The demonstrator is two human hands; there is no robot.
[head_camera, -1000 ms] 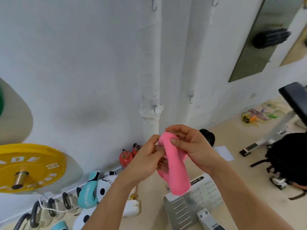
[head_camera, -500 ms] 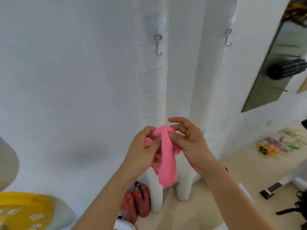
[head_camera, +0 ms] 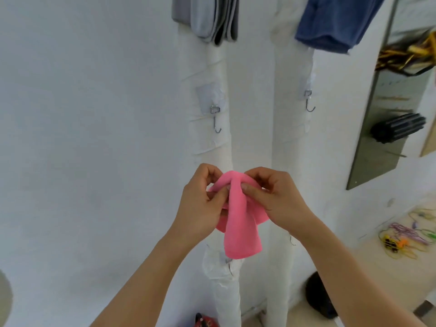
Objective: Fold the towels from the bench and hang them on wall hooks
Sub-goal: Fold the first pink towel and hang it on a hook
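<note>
You held the folded pink towel (head_camera: 236, 215) pinched between your left hand (head_camera: 200, 204) and right hand (head_camera: 278, 197), below the empty hook (head_camera: 216, 121); lifted loosely, it risked unfolding.

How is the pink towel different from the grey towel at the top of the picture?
The pink towel is held by the left hand and the right hand; the grey towel hangs high on the wall, untouched. The pink towel sits below the empty hook, the grey towel above it. The pink one shows whole, while the grey one is cut off by the picture's top edge. Both are folded and hang downward.
</note>
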